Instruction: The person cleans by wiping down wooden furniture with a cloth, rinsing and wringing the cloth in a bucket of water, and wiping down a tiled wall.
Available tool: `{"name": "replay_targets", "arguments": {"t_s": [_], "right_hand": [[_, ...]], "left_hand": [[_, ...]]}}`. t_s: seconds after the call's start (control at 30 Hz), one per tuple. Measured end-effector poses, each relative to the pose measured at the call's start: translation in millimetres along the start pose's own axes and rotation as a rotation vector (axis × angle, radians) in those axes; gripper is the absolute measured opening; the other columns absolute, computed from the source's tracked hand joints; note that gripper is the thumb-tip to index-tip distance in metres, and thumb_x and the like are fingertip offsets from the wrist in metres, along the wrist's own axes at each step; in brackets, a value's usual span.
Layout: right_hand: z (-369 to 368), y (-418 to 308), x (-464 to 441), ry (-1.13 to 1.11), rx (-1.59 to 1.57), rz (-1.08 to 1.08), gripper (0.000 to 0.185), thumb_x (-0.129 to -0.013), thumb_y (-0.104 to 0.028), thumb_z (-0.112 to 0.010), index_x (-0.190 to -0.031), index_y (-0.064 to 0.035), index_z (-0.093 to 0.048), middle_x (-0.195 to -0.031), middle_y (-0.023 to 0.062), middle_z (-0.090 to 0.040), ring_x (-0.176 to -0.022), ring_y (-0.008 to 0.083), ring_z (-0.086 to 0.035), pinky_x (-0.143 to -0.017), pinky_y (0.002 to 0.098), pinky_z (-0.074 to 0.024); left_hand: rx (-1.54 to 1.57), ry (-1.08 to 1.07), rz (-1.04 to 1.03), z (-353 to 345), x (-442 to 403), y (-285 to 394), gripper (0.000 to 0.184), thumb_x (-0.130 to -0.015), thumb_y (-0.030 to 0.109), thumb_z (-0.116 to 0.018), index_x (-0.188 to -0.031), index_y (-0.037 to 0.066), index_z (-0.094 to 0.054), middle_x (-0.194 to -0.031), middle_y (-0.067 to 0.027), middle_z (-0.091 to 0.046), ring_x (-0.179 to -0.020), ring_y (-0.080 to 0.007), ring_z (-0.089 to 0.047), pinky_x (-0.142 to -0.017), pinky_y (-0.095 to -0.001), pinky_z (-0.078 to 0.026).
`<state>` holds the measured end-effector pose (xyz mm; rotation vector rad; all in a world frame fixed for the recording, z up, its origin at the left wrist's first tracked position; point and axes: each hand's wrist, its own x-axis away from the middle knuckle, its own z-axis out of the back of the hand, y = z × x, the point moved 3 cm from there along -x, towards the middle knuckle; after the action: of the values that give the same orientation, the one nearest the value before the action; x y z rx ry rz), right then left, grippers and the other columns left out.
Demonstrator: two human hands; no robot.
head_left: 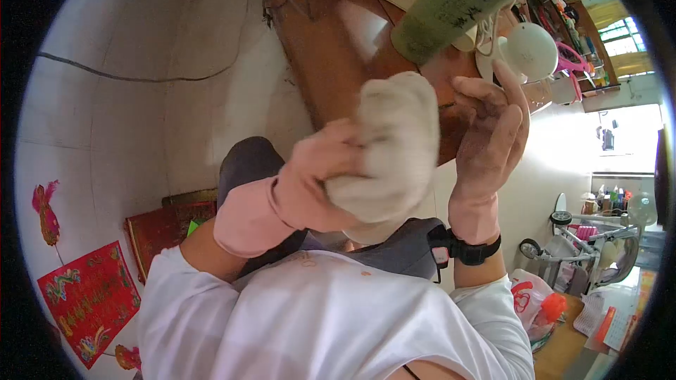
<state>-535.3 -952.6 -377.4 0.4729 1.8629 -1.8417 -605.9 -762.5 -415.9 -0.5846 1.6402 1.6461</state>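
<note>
My left hand (pixel 310 176), in a pink glove, is closed round a bunched off-white cloth (pixel 401 148). The cloth is smeared by motion and covers part of my fingers. To its right, my right hand (pixel 493 123) is raised in a pink glove with the fingers apart and nothing in them. A black strap with a small device (pixel 472 250) circles my right wrist. Beyond both hands lies a reddish-brown wooden tabletop (pixel 331 35). A green cylinder with dark writing (pixel 458 14) rests near its far side, just past the cloth.
A white round object (pixel 531 53) stands beside the cylinder. Along the left wall runs a dark cable (pixel 141 79). Red paper decoration (pixel 91 302) hangs at lower left. On the right are a wheeled metal frame (pixel 584 239) and a plastic bag (pixel 531 302).
</note>
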Motion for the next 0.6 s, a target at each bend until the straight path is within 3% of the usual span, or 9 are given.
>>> {"name": "replay_targets", "arguments": {"t_s": [0.1,0.23,0.3,0.33,0.4,0.47,0.5,0.6], "right_hand": [[2,1,0,-0.038,0.057,-0.010,0.057,-0.101,-0.044,-0.032,-0.130,0.0042,-0.045,-0.099,0.0141,-0.065,-0.096,0.0221,-0.064,-0.081,0.0303,-0.0522],[-1,-3,0,-0.048,-0.027,-0.018,0.049,-0.100,-0.036,-0.042,-0.125,0.0051,-0.051,-0.097,0.0119,-0.065,-0.089,0.0153,-0.062,-0.078,0.0261,-0.0504],[-5,-4,-2,-0.080,-0.036,-0.028,0.048,-0.100,-0.036,-0.042,-0.123,0.0051,-0.053,-0.096,0.0113,-0.065,-0.088,0.0150,-0.062,-0.076,0.0255,-0.0507],[-7,-4,-1,-0.099,0.004,-0.031,0.052,-0.100,-0.039,-0.040,-0.124,0.0054,-0.052,-0.095,0.0119,-0.066,-0.087,0.0159,-0.063,-0.076,0.0259,-0.0512],[-8,-1,-2,-0.148,0.084,-0.041,0.059,-0.101,-0.045,-0.034,-0.125,0.0060,-0.051,-0.094,0.0132,-0.067,-0.086,0.0175,-0.065,-0.076,0.0268,-0.0522],[-8,0,-3,-0.207,0.151,-0.022,0.060,-0.101,-0.046,-0.033,-0.124,0.0060,-0.051,-0.095,0.0136,-0.067,-0.087,0.0181,-0.065,-0.076,0.0269,-0.0523],[-8,2,-4,-0.237,0.181,-0.009,0.060,-0.101,-0.046,-0.032,-0.124,0.0059,-0.051,-0.095,0.0138,-0.067,-0.088,0.0184,-0.065,-0.076,0.0270,-0.0524],[-6,8,-4,-0.219,0.064,0.018,0.057,-0.099,-0.044,-0.040,-0.121,0.0066,-0.055,-0.093,0.0118,-0.068,-0.083,0.0163,-0.066,-0.070,0.0240,-0.0510]], "left_hand": [[-0.157,-0.007,-0.021,-4,12,-8,0.027,-0.070,0.008,-0.073,-0.096,0.002,-0.064,-0.092,-0.0136,-0.064,-0.090,-0.0282,-0.063,-0.075,-0.0401,-0.050],[-0.672,-0.092,0.071,-9,21,-9,0.032,-0.071,0.006,-0.072,-0.101,0.004,-0.062,-0.089,-0.0133,-0.065,-0.084,-0.0259,-0.064,-0.072,-0.0371,-0.051],[-0.540,0.092,0.317,-7,40,-19,0.031,-0.073,0.008,-0.070,-0.103,0.004,-0.062,-0.088,-0.0125,-0.065,-0.083,-0.0245,-0.065,-0.072,-0.0363,-0.052],[-0.264,0.294,0.535,-13,69,-32,0.030,-0.076,0.010,-0.068,-0.105,0.004,-0.061,-0.089,-0.0119,-0.065,-0.082,-0.0236,-0.065,-0.073,-0.0362,-0.052],[-0.098,0.372,0.934,-19,112,-64,0.033,-0.078,0.014,-0.067,-0.109,0.003,-0.060,-0.092,-0.0118,-0.066,-0.088,-0.0218,-0.064,-0.076,-0.0357,-0.052],[-0.334,0.100,1.323,2,136,-109,0.041,-0.079,0.019,-0.069,-0.115,0.002,-0.057,-0.098,-0.0129,-0.067,-0.098,-0.0200,-0.062,-0.083,-0.0350,-0.051],[-0.143,0.223,1.371,9,133,-115,0.035,-0.083,0.017,-0.062,-0.114,0.002,-0.058,-0.099,-0.0125,-0.066,-0.097,-0.0212,-0.063,-0.082,-0.0354,-0.051],[0.099,0.387,1.254,48,104,-133,0.040,-0.083,0.024,-0.064,-0.117,0.003,-0.057,-0.106,-0.0143,-0.063,-0.102,-0.0243,-0.060,-0.086,-0.0367,-0.048]]}}
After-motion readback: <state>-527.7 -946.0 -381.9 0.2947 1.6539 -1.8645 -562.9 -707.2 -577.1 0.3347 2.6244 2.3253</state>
